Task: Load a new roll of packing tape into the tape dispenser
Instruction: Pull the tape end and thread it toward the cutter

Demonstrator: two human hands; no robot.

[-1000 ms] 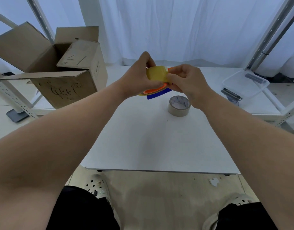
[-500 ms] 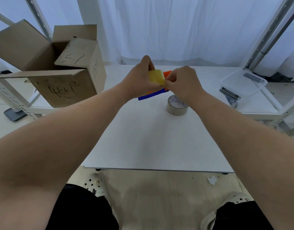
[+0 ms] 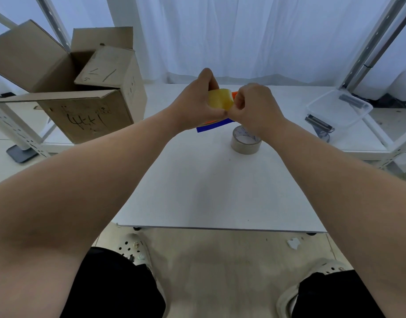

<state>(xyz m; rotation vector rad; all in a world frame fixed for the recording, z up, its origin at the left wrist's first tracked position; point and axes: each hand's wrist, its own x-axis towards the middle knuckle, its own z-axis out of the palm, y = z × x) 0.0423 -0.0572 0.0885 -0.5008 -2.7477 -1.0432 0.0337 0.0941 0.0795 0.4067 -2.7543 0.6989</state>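
Where both hands meet above the white table (image 3: 220, 191): left hand (image 3: 197, 104) clasps orange-and-blue tape dispenser (image 3: 214, 126) carrying yellowish tape roll (image 3: 220, 101); right hand (image 3: 254, 106) pinches roll's edge. Spent roll (image 3: 246, 141) lies beneath.

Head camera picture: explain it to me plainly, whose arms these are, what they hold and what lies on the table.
The camera sits on a person's head and looks down, so both bare arms are theirs. No machine is involved. The left hand and the right hand together hold a yellowish tape roll in an orange and blue tape dispenser above the white table. A second roll lies flat on the table. Left stands an open cardboard box; right, a clear plastic bin.
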